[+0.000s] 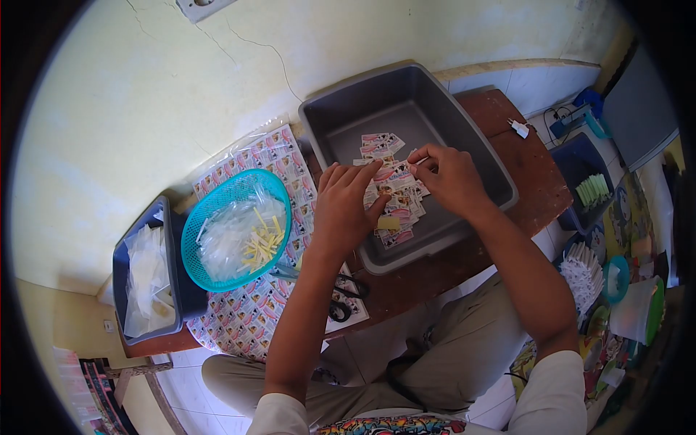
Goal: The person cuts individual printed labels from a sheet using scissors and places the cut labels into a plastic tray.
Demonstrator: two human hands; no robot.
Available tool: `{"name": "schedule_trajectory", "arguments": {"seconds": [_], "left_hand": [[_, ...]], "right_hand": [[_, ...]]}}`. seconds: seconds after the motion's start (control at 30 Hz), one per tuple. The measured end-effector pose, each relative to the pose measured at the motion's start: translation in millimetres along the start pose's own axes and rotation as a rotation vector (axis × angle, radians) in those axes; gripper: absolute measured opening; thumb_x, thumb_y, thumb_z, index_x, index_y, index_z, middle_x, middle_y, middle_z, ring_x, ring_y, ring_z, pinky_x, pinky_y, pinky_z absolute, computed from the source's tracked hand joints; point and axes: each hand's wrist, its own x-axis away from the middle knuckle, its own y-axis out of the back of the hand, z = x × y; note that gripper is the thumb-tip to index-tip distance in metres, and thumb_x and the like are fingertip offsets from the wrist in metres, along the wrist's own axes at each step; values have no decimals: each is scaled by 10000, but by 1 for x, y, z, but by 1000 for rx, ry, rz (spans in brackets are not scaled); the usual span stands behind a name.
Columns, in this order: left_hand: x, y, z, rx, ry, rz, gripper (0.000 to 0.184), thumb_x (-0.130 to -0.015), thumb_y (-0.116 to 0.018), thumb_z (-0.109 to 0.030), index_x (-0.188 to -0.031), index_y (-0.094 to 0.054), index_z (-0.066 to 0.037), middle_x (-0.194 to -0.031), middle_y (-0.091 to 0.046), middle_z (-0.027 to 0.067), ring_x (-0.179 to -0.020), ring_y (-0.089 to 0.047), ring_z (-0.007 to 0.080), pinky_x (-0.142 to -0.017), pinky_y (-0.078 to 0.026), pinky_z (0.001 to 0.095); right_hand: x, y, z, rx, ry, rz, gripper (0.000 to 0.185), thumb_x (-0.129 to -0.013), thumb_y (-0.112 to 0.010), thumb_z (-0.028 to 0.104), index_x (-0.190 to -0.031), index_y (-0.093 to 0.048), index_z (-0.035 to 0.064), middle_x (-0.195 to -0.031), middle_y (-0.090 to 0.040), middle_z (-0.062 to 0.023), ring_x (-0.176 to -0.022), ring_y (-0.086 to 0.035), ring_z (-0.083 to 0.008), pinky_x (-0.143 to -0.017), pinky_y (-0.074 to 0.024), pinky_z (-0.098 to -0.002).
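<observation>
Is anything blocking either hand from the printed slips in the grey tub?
Nothing visible: the left hand and right hand are both over the open grey tub, close by the printed slips. The teal basket stands outside it, to the left.

No readable text — only tiny, illegible print on the paper slips (397,172) and patterned sheet (217,317).

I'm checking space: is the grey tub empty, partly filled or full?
Partly filled: printed papers lie inside the grey tub, with bare floor showing beyond them.
</observation>
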Motion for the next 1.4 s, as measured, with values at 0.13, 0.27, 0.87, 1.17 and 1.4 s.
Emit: {"name": "schedule_trajectory", "arguments": {"seconds": [0.13, 0.27, 0.87, 1.17, 1.4], "left_hand": [[0, -7, 0, -13, 1, 30, 557, -851, -897, -219, -1365, -724, -89, -1210, -776, 132, -1181, -695, 339, -1221, -422, 523], [0, -8, -1, -6, 28, 82, 581, -854, -900, -244, -1382, -714, -89, -1238, -776, 135, -1200, -698, 331, -1251, -389, 531], [7, -4, -5, 63, 66, -19, 440, -875, -882, -231, -1270, -771, -71, -1290, -760, 123, -1266, -664, 334, -1161, -462, 496], [32, 32, -20, 78, 83, -131, 394, -889, -858, -153, -1262, -770, -61, -1240, -774, 116, -1194, -696, 333, -1049, -547, 459], [72, 81, -21, 48, 111, -209, 371, -900, -842, -120, -1259, -763, -67, -1230, -774, 114, -1175, -700, 338, -1031, -556, 457]], "right_hand": [[4, 1, -4, 45, 9, 6, 231, -985, -785, 146, -1176, -790, 18, -946, -830, -146, -881, -822, -226, -803, -633, -351], [8, 1, -6, 77, 21, -3, 258, -976, -791, 159, -1201, -792, 33, -963, -831, -156, -894, -826, -256, -827, -632, -370], [23, 12, 11, 156, 63, -47, 314, -968, -800, 242, -1240, -794, 84, -973, -835, -119, -835, -819, -257, -777, -620, -386], [35, 7, 54, -11, 199, -117, 254, -977, -793, 161, -1197, -785, 33, -895, -811, -143, -794, -799, -219, -734, -613, -349], [54, -23, 93, -246, 347, -73, 232, -968, -774, 135, -1176, -769, 32, -878, -806, -149, -789, -807, -240, -717, -619, -354]]}}
